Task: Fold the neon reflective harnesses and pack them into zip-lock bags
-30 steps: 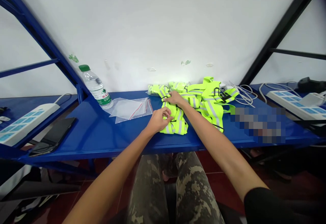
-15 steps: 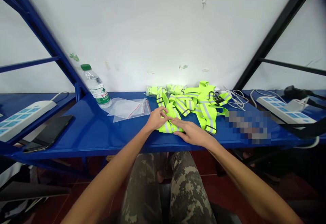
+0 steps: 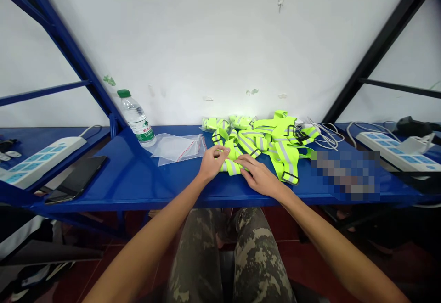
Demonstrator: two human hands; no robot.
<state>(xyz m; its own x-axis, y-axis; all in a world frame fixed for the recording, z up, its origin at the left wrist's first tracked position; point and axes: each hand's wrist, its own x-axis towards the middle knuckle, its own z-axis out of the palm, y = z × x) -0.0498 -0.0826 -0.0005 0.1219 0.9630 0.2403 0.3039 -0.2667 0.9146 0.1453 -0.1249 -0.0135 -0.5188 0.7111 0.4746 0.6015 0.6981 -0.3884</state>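
Your left hand point(image 3: 211, 163) and right hand point(image 3: 260, 177) touch the folded reflective strap point(image 3: 232, 168) near the front of the desk point(image 3: 144, 186); whether their fingers clamp it cannot be told. Press each layer flat, edges aligned.

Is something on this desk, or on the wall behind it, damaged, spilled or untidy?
The wall has peeled-looking marks and, near the bottle, a greenish patch, so it looks damaged. White cables lie in loose loops beside the yellow-green straps, looking untidy. No spill shows; the pixelated area at right cannot be judged.
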